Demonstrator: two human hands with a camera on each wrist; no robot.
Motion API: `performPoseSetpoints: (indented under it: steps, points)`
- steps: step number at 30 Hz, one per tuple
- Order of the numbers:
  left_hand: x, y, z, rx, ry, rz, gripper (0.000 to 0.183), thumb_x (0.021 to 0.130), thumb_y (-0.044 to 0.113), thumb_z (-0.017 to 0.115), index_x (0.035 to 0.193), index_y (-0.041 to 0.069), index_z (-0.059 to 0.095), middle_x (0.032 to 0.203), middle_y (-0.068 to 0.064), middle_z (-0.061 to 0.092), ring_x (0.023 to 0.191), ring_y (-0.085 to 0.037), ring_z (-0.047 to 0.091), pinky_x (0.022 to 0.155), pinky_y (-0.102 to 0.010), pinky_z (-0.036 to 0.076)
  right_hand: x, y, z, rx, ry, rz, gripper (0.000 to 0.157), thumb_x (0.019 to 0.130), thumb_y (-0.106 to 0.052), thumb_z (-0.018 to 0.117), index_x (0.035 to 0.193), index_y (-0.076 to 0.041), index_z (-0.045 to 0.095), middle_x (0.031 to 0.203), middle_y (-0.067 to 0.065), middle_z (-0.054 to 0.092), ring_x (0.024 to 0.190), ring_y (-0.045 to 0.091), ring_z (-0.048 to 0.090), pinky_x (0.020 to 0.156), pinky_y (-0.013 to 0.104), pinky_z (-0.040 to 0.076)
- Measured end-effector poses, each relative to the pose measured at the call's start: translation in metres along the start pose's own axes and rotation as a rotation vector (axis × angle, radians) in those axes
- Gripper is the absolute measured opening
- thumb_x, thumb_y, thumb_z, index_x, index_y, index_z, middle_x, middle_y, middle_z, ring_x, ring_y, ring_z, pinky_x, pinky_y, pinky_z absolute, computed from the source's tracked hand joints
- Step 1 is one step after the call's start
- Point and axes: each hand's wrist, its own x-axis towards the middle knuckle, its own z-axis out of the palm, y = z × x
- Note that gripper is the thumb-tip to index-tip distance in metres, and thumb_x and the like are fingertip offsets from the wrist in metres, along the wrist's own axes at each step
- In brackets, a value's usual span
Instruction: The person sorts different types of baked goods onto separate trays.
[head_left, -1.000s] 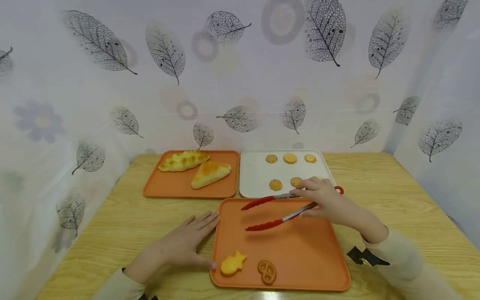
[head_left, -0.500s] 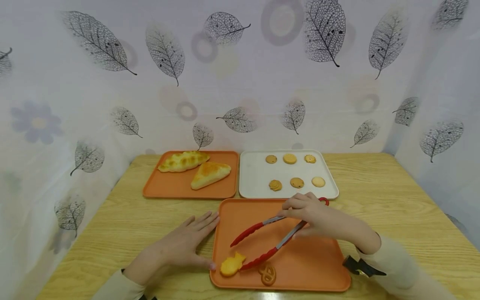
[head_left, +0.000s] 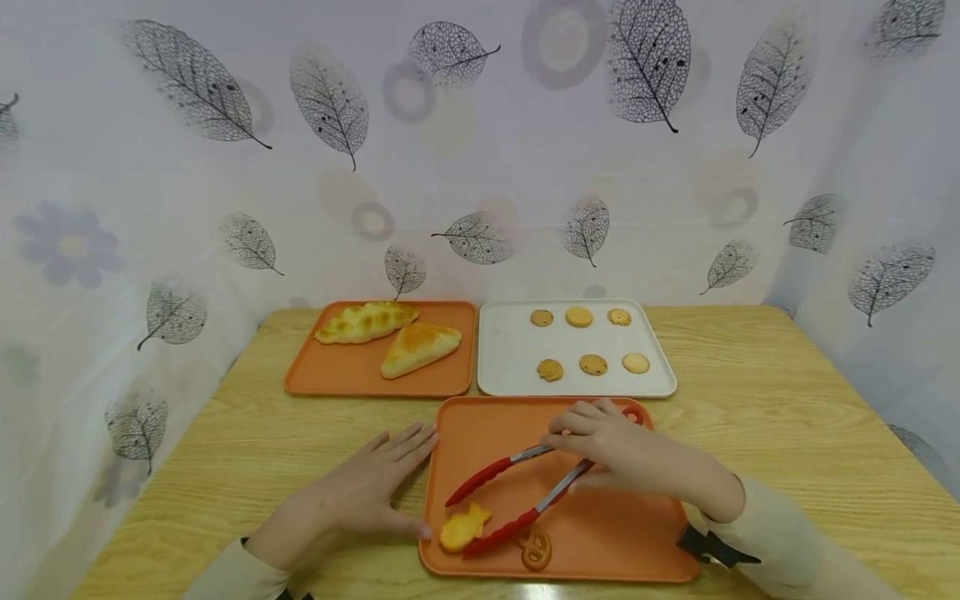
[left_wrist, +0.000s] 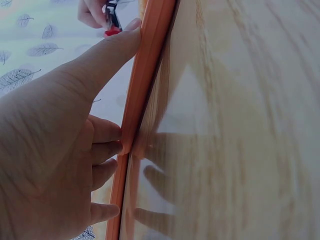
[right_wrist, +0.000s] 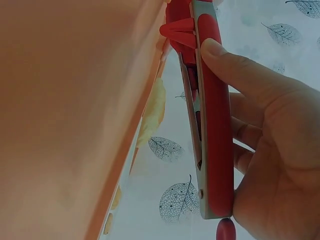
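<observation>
My right hand [head_left: 618,450] grips red-tipped tongs [head_left: 558,487] over the near orange tray [head_left: 615,542]. The tongs' arms are spread. Their tips lie on either side of a yellow fish-shaped cookie [head_left: 463,528] at the tray's near left. Just right of it is a brown pretzel cookie [head_left: 536,550], partly covered by the lower tong arm. My left hand [head_left: 367,483] lies spread at the tray's left edge, thumb and fingertips at the rim. In the right wrist view, the thumb presses the red tong handle [right_wrist: 216,125], with fingers behind it.
Behind on the left, an orange tray [head_left: 322,379] bears a braided bread [head_left: 366,322] and a triangular bread [head_left: 420,350]. Beside it, a white tray [head_left: 502,350] carries several round cookies. A leaf-patterned curtain [head_left: 480,150] borders the wooden table [head_left: 757,375] at the back and sides.
My right hand has brought the spread tongs toward me and leftward, from above the tray's middle down to the fish-shaped cookie. My left hand has stayed at the tray's edge.
</observation>
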Motion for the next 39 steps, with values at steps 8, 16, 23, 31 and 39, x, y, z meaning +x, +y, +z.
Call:
performPoseSetpoints:
  steps: [8,16,23,31,39]
  points:
    - [0.000,0.000,0.000,0.009,0.005,0.001,0.111,0.075,0.079,0.057,0.158,0.017,0.016,0.166,0.002,0.010,0.154,-0.024,0.008,0.120,-0.060,0.014,-0.002,-0.003,0.000,0.049,-0.058,0.029,0.043,0.084,-0.041,0.071,0.123,-0.023,0.065,0.115,-0.008,0.058,0.105,0.012,0.052,0.079,0.029,0.035]
    - [-0.001,0.000,0.001,0.010,0.008,0.002,0.111,0.075,0.079,0.056,0.158,0.018,0.015,0.166,0.003,0.009,0.154,-0.023,0.007,0.120,-0.059,0.014,-0.003,0.000,0.002,0.050,-0.045,0.018,0.043,0.083,-0.041,0.072,0.120,-0.022,0.066,0.113,-0.009,0.057,0.102,0.009,0.050,0.078,0.025,0.032]
    - [-0.001,0.000,0.001,0.000,0.002,0.003,0.111,0.075,0.079,0.057,0.158,0.018,0.014,0.166,0.004,0.008,0.154,-0.022,0.006,0.121,-0.059,0.012,-0.006,0.005,0.000,0.046,-0.019,0.017,0.043,0.081,-0.041,0.075,0.118,-0.022,0.066,0.112,-0.009,0.059,0.101,0.011,0.050,0.082,0.032,0.040]
    - [-0.002,0.000,0.000,-0.011,-0.005,0.001,0.111,0.076,0.078,0.058,0.158,0.018,0.014,0.166,0.004,0.008,0.154,-0.022,0.006,0.121,-0.059,0.012,-0.009,0.013,-0.004,-0.034,0.041,0.045,0.047,0.075,-0.039,0.080,0.115,-0.017,0.069,0.109,-0.006,0.063,0.100,0.014,0.052,0.077,0.031,0.040]
    - [-0.002,-0.001,-0.002,-0.015,-0.011,0.008,0.111,0.076,0.078,0.057,0.158,0.017,0.014,0.166,0.003,0.008,0.154,-0.022,0.006,0.120,-0.059,0.013,-0.013,0.025,-0.010,-0.119,0.088,0.075,0.050,0.071,-0.035,0.083,0.114,-0.012,0.069,0.109,-0.001,0.064,0.101,0.018,0.053,0.077,0.034,0.039]
